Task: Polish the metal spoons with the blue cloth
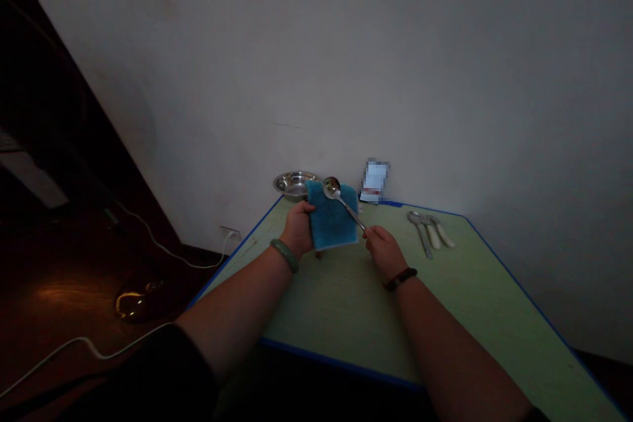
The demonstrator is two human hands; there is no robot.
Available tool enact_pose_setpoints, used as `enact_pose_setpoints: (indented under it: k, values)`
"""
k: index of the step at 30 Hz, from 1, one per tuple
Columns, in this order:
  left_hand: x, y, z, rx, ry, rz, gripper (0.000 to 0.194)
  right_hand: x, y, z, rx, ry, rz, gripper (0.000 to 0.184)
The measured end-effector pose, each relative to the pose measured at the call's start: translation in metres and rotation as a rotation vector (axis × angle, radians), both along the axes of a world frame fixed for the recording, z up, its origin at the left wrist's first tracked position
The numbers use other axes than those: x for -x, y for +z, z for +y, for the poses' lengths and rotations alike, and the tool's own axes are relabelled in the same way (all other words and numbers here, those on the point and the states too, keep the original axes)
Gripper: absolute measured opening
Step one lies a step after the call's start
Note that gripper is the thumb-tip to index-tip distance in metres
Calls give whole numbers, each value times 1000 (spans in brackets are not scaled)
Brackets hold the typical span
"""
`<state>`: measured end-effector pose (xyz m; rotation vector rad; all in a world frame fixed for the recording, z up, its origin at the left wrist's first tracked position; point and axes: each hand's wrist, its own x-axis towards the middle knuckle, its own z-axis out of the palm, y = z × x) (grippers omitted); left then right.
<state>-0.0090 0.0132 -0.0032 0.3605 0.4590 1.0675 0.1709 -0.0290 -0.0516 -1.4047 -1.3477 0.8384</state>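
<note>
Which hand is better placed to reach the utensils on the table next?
Right, I'd judge: the right hand is nearer the utensils, though it holds a ladle; the left hand is farther off, with a blue cloth.

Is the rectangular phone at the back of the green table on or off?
On: the phone shows a bright, pale screen beside the dim wall.

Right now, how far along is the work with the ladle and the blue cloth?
It looks midway. Done: the ladle and blue cloth are both off the table. In hand: the left hand holds the cloth behind the ladle's head; the right hand grips its handle. Left: setting both down, probably. Whether the utensils lying to the right are finished or waiting, I cannot tell.
</note>
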Motion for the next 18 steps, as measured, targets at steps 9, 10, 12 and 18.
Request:
enact_pose_setpoints:
  k: [9,10,12,18]
  values:
    - [-1,0,0,-4,-10,0,51,0,-2,1,81,65,110,28]
    - [-1,0,-1,-2,-3,9,52,0,-2,2,90,66,114,28]
    - [-1,1,-1,-2,4,24,53,0,-3,1,101,67,118,27]
    - [0,2,-2,-5,16,49,53,1,0,0,123,102,156,25]
